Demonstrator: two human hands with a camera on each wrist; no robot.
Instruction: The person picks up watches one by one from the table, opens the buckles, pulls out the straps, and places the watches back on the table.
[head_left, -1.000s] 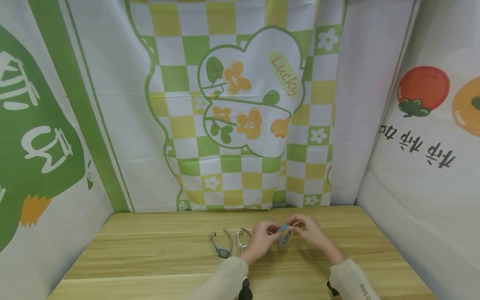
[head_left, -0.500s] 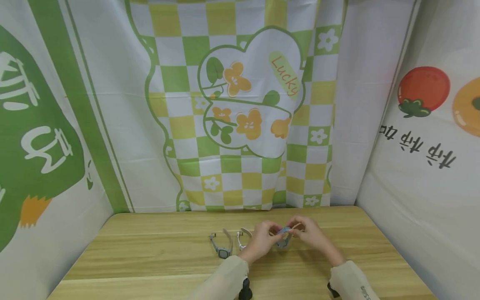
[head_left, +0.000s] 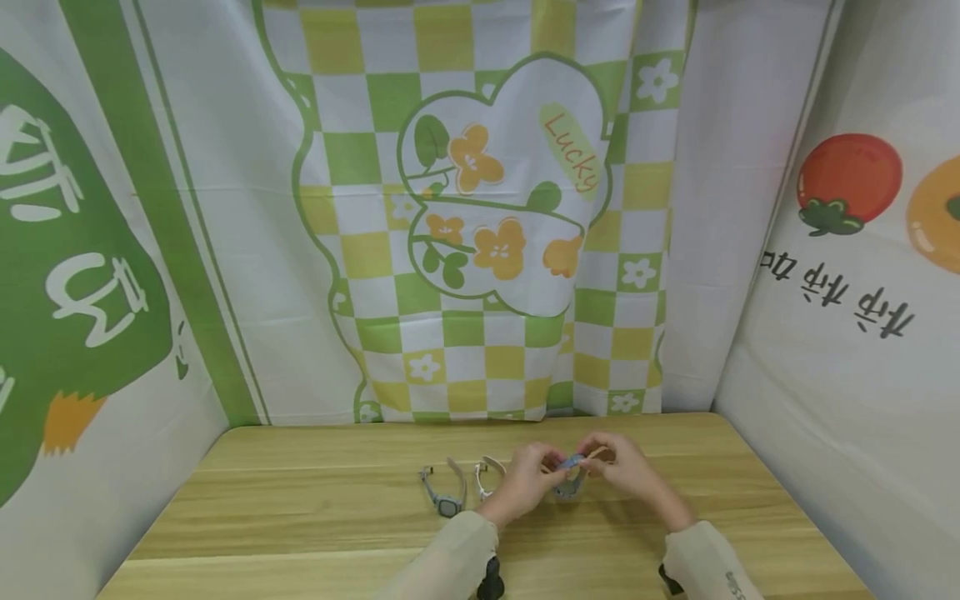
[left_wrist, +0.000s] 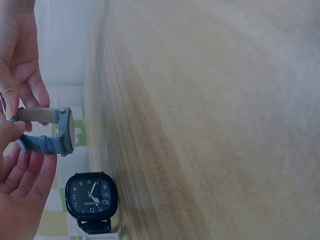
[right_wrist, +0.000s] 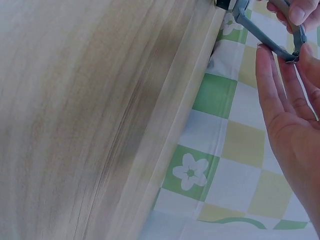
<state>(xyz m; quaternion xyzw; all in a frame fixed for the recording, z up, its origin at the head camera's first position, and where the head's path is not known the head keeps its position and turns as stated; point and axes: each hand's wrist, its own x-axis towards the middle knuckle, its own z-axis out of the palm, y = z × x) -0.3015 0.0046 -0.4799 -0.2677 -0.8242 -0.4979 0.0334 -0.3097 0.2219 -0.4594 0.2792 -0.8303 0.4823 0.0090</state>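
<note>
A blue-grey wristwatch (head_left: 567,487) hangs just above the table between both hands, its strap bent into a loop. My left hand (head_left: 519,482) pinches the strap near the buckle. From the other side my right hand (head_left: 621,467) pinches the strap end by the same spot. In the left wrist view the watch (left_wrist: 65,131) shows its case edge-on, facing away from the fingers, with a strap loop on the lower band. The right wrist view shows the buckle of the watch (right_wrist: 291,58) between the fingertips of both hands.
Left of the hands, a grey watch (head_left: 447,505) and a white watch (head_left: 482,493), partly covered by my left hand, lie on the wooden table (head_left: 300,500). A black watch (left_wrist: 91,196) with a numbered dial stands close by. Printed cloth (head_left: 480,358) hangs behind the table.
The blue-grey watch has tilted, its case now slightly lower and its strap top shifted a little right. Both hands keep their grip in nearly the same place.
</note>
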